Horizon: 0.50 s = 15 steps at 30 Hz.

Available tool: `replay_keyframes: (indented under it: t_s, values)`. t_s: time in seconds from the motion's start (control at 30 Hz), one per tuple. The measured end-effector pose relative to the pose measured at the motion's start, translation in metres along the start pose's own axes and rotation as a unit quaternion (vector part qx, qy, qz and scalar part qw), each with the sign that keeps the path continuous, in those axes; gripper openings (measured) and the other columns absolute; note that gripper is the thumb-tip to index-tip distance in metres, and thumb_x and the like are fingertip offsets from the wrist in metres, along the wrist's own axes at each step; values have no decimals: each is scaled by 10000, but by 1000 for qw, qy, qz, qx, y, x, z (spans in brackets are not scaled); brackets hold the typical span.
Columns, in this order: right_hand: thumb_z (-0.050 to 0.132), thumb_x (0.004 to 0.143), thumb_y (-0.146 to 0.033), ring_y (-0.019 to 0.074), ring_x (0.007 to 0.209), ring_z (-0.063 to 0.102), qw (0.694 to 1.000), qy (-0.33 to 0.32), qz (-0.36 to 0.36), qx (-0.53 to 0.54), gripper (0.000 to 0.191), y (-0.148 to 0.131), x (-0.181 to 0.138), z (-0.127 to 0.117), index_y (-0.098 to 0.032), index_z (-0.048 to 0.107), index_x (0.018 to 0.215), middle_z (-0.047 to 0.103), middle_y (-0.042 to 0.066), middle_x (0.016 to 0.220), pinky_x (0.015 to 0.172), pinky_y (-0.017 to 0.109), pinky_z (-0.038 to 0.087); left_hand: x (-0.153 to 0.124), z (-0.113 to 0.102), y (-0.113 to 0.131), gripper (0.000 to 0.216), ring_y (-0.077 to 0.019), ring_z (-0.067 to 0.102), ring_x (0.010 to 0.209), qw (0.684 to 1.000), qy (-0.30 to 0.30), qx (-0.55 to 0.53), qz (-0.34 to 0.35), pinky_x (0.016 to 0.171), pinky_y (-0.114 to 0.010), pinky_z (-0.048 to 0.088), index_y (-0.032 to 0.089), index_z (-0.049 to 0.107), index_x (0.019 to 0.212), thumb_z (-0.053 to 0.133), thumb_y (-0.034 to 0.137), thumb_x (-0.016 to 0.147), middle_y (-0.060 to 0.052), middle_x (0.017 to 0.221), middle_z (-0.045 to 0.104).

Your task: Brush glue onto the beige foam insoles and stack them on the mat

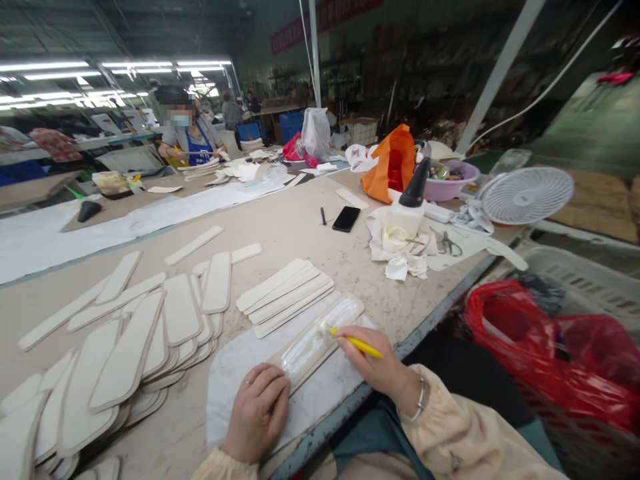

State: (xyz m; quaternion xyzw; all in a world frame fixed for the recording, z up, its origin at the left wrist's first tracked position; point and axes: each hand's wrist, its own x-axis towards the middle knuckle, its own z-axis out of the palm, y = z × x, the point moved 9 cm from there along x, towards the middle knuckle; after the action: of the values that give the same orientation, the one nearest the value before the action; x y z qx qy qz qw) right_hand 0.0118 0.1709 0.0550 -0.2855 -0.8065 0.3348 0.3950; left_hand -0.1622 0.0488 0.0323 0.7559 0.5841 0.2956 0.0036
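Observation:
My right hand (pixel 377 360) is closed round a yellow-handled brush (pixel 361 344), its tip down on a long cream strip (pixel 345 310) with rounded corners. A wet, shiny white coat, like glue, covers much of the strip's upper face. My left hand (pixel 260 407) rests on the strip's near end, fingers bent and together, holding it down; a ring shows on one finger. Under the strip lies a white sheet (pixel 230 373). Just beyond it, similar strips (pixel 285 293) are stacked in a fanned row. A large loose heap of cream pieces (pixel 130 347) spreads to the left.
A white glue bottle (pixel 404 223) with a black nozzle, a black phone (pixel 346 219) and scissors (pixel 450 245) lie farther back. Behind are an orange bag (pixel 385 167), a purple basin (pixel 453 187) and a white fan (pixel 525 195). A crate (pixel 590 273) with red plastic stands right. A co-worker (pixel 193 137) sits across.

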Motion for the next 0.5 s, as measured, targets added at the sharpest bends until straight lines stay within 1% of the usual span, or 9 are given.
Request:
replay_keyframes:
  t_s: [0.07, 0.13, 0.17, 0.23, 0.33, 0.4, 0.43, 0.47, 0.5]
  values:
    - [502, 912, -276, 187, 864, 683, 997, 68, 36, -33, 202, 20, 1, -21, -190, 667, 991, 718, 83, 954, 790, 298, 534, -1, 1, 0, 227, -200, 593, 929, 1000, 0, -2, -6, 880, -408, 510, 221, 638, 962, 550, 81, 806, -59, 942, 655]
    - [508, 907, -292, 204, 873, 683, 992, 88, 48, -70, 210, 33, 1, -30, -190, 675, 984, 718, 91, 964, 804, 323, 531, -1, 1, 0, 216, -198, 599, 911, 1000, -2, -8, -11, 877, -415, 513, 225, 638, 952, 533, 93, 816, -60, 933, 655]
    - [511, 905, -292, 207, 873, 683, 993, 77, 45, -79, 212, 35, 0, -28, -190, 676, 987, 719, 92, 964, 809, 329, 529, -1, 1, 1, 210, -196, 601, 900, 1000, -3, -12, -13, 877, -418, 513, 225, 638, 945, 525, 98, 821, -61, 927, 656]
    - [503, 909, -284, 202, 869, 681, 997, 25, 32, -67, 215, 28, -1, -13, -196, 676, 1003, 720, 84, 956, 811, 323, 525, 1, -2, 2, 199, -193, 605, 879, 1000, -5, -19, -12, 880, -426, 511, 223, 637, 923, 514, 102, 825, -59, 906, 656]
    - [477, 925, -282, 177, 832, 676, 998, -62, 17, 17, 221, 1, -3, 18, -211, 675, 991, 719, 54, 895, 779, 284, 527, 3, -6, 7, 201, -194, 608, 863, 1000, -5, -16, -12, 896, -458, 502, 229, 630, 889, 495, 97, 823, -53, 869, 655]
    - [472, 929, -298, 163, 756, 673, 992, -97, 18, 79, 220, -16, -8, 32, -228, 679, 944, 711, 28, 816, 715, 255, 536, 0, -5, 9, 200, -204, 610, 853, 1000, -3, -8, -25, 884, -482, 504, 236, 624, 856, 475, 107, 821, -56, 836, 649]
    - [481, 924, -309, 158, 714, 670, 989, -102, 24, 101, 212, -18, -11, 35, -243, 682, 922, 707, 16, 782, 672, 241, 540, -3, -2, 9, 196, -209, 612, 842, 999, -4, -3, -34, 869, -492, 508, 239, 622, 834, 466, 121, 820, -60, 812, 644]
    - [496, 917, -315, 151, 664, 666, 989, -84, 36, 119, 200, -14, -13, 32, -267, 688, 939, 711, 7, 788, 616, 225, 543, -6, 1, 7, 180, -215, 610, 805, 999, 13, 0, -40, 820, -492, 522, 240, 616, 786, 463, 150, 814, -66, 762, 632]
    - [524, 898, -325, 145, 589, 653, 990, -28, 40, 129, 188, -4, -15, 22, -295, 695, 970, 717, -1, 780, 545, 215, 537, -8, 6, 4, 161, -220, 609, 761, 999, 26, 4, -33, 763, -485, 534, 241, 614, 746, 471, 196, 806, -72, 713, 621]
